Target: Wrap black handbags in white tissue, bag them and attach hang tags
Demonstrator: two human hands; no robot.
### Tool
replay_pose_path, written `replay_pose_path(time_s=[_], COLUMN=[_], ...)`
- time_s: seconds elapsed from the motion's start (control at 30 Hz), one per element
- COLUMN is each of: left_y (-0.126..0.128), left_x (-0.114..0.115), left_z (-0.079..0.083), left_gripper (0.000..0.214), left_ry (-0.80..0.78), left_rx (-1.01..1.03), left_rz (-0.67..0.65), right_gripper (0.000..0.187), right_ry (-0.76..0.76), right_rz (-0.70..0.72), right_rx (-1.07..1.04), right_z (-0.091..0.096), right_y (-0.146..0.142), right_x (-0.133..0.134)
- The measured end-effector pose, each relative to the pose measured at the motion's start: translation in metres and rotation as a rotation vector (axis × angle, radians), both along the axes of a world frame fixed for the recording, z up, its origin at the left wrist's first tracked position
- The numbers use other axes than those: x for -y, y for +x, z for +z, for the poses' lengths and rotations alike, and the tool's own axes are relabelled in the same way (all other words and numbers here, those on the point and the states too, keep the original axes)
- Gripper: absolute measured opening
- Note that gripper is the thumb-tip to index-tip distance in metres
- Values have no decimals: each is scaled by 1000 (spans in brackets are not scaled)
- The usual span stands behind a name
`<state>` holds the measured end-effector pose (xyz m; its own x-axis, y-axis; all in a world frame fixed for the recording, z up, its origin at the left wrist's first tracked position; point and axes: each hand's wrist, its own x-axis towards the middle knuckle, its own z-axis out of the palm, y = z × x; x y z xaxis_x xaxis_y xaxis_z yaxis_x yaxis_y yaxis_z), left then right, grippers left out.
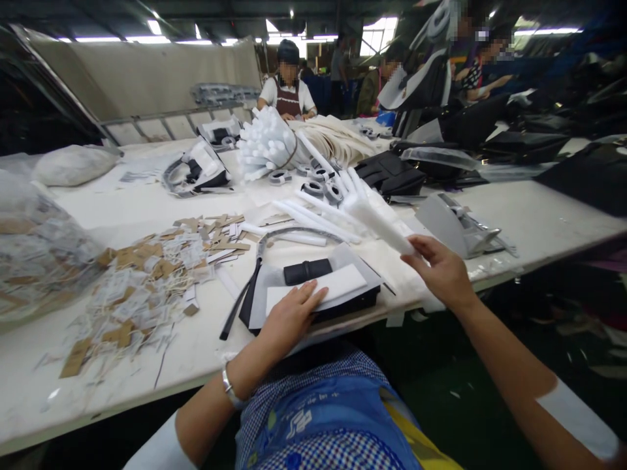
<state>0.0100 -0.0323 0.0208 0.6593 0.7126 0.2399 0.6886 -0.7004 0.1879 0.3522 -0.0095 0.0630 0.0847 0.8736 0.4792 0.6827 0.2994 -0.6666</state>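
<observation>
Near the table's front edge lies a black handbag (355,301) with pale wrapping paper on top and its wrapped strap (304,230) arched behind. A small black rolled piece (307,271) sits on the paper. In front of it is a flat white foam strip (340,284), on which my left hand (291,310) rests with its fingers stretched out. To the right, my right hand (438,266) pinches the near end of another white foam strip (379,225), tilted up above the table. Its far end overlaps more white foam pieces, so I cannot tell exactly where it stops.
Paper tags with strings (147,281) are heaped at left beside a clear plastic bag of tags (36,241). Behind are bundled white foam tubes (269,143), grey rolls (321,186) and black bags (392,173). A grey bag part (448,222) lies right. A co-worker (288,91) sits opposite.
</observation>
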Motion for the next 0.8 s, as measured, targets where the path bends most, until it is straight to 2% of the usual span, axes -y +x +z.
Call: replay_pose_path(time_s=[0.07, 0.13, 0.2, 0.27, 0.37, 0.53, 0.7, 0.8], left_y=[-2, -4, -5, -6, -5, -1, 1, 1], left_x=[-6, -10, -13, -15, -16, -10, -2, 1], left_z=[5, 9, 15, 22, 33, 44, 33, 21], left_gripper=[58, 55, 54, 56, 57, 57, 77, 71], left_ry=[-45, -70, -93, -134, -221, -295, -243, -165], left_rx=[5, -1, -14, -32, -68, -83, -70, -49], left_rz=[-16, -40, -62, -72, -89, -71, -14, -10], right_gripper=[27, 24, 30, 36, 41, 31, 29, 28], right_ry=[-17, 19, 90, 154, 214, 330, 351, 338], right_rz=[178, 303, 317, 271, 186, 88, 27, 94], right_rx=[94, 193, 287, 381, 480, 443, 331, 271], right_z=[4, -5, -24, -44, -65, -79, -96, -93], right_y=[-8, -24, -45, -65, -91, -122, -142, -140], right_x=[37, 70, 92, 102, 99, 79, 74, 79])
